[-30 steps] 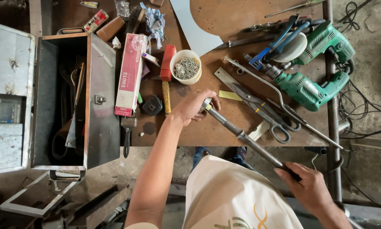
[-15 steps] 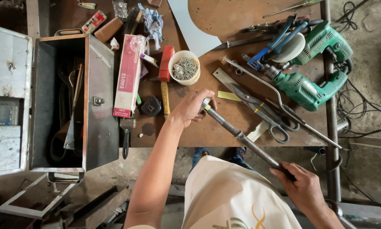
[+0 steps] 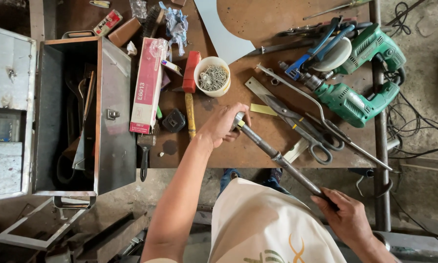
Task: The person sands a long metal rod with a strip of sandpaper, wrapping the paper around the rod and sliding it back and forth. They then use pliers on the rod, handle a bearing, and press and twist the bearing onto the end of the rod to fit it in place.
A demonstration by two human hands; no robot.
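While the left hand (image 3: 222, 125) wraps its grip around the head end of a long metal wrench (image 3: 277, 157), the right hand (image 3: 344, 214) has its fingers pressed shut around the dark handle at the tool's other end. The wrench slants from the brown counter (image 3: 258, 19) out past the counter's near edge, its head lying on the counter surface and its handle hanging over the person's lap. Just beyond the wrench head stands a white cup of nails (image 3: 212, 76), with a red-handled tool (image 3: 190, 73) touching the cup's side. Beside the wrench, on the side away from the toolbox, lie tin snips (image 3: 302, 129), and farther that way a green electric drill (image 3: 358, 100). On the wrench's other side sit a small black part (image 3: 174, 120), a pink and white carton (image 3: 147, 92), and the open grey metal toolbox (image 3: 114, 146) at the counter's end.
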